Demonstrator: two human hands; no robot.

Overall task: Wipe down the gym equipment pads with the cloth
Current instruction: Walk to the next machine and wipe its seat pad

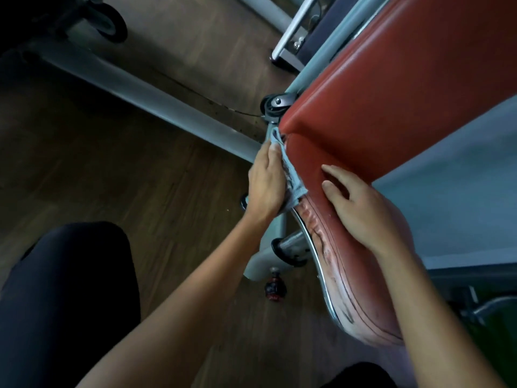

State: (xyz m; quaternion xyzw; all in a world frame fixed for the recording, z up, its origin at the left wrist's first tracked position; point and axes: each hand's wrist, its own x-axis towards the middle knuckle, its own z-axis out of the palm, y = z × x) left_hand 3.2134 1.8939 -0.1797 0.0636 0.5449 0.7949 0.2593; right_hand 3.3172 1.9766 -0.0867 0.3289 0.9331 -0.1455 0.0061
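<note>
Left hand (265, 183), fingers together, presses cloth (292, 180) on seat pad's (313, 161) worn side edge; right hand (361, 208) rests spread-fingered atop it; back pad (419, 65) beyond it likely not yet wiped.

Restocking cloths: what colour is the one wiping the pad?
The cloth is light blue; head view.

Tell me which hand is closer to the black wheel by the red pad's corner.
Left. The left hand presses the cloth against the edge of the red pad close to the wheel; the right hand rests farther, on the pad's top.
</note>
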